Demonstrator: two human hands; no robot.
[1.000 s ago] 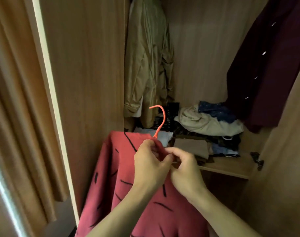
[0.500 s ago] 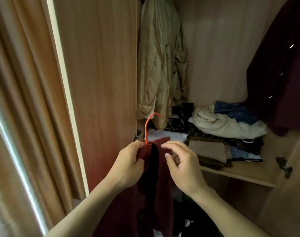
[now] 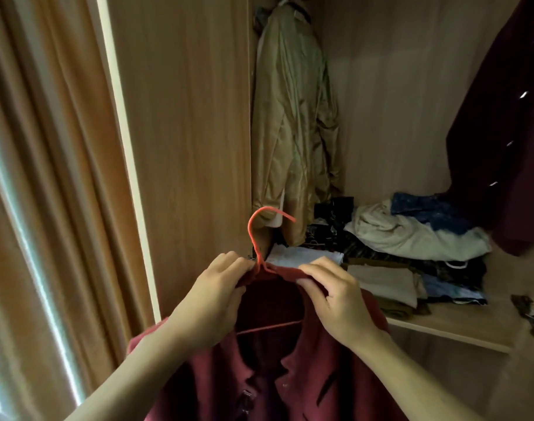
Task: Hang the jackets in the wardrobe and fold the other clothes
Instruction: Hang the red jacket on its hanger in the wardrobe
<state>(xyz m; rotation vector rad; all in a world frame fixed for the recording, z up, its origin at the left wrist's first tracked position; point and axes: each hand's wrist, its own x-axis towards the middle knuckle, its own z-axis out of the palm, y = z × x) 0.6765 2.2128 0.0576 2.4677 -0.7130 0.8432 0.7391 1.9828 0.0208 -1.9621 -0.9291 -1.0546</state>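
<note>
Head view recorded both hands at the collar of the red jacket (image 3: pixel 320 375): left hand (image 3: pixel 211 299) pinching the cloth just left of the orange hanger (image 3: pixel 261 238) neck, right hand (image 3: pixel 335 296) pinching the collar to its right, the hook standing upright between them. Jacket hung below the hands in front of the wardrobe shelf (image 3: pixel 460 329), near its left front corner, not yet inside. Judged best practice: square the collar evenly over both hanger shoulders, then lift by the hook toward the space beside the olive jacket (image 3: pixel 293 123).
</note>
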